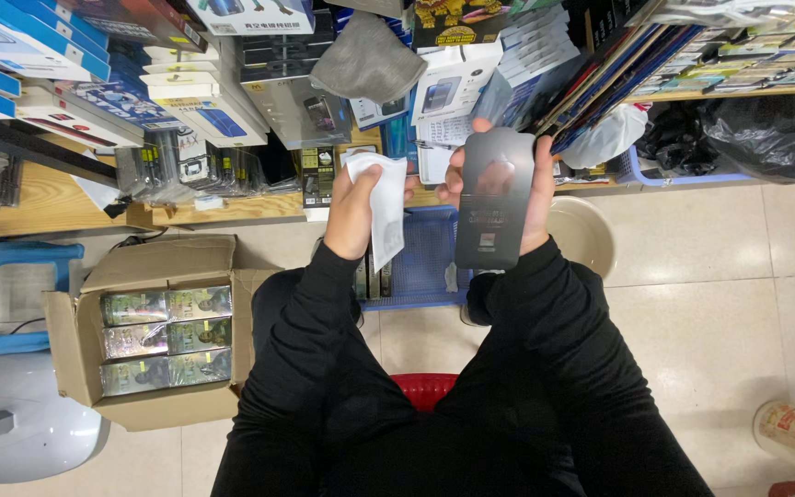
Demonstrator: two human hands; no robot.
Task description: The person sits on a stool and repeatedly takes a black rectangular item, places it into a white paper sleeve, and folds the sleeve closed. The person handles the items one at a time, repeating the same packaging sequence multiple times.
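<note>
Dark flat pack (495, 198) is gripped upright in the right hand (531, 189), with the left hand (353, 210) pinching a white sheet (386, 207) just beside it. Behind them is a blue basket (425, 262). Cardboard box (94, 276) at left holds rows of shiny greenish packs (166, 339). Boxed goods crowd the wooden shelf (39, 198).

Person, seen from above: black long-sleeved top, plain, soft matte fabric, no visible markings. Sleeves end in snug cuffs at both wrists, creased along the forearms. Left hand (353, 207) and right hand (534, 189) bare, no gloves. Dark trousers below.
</note>
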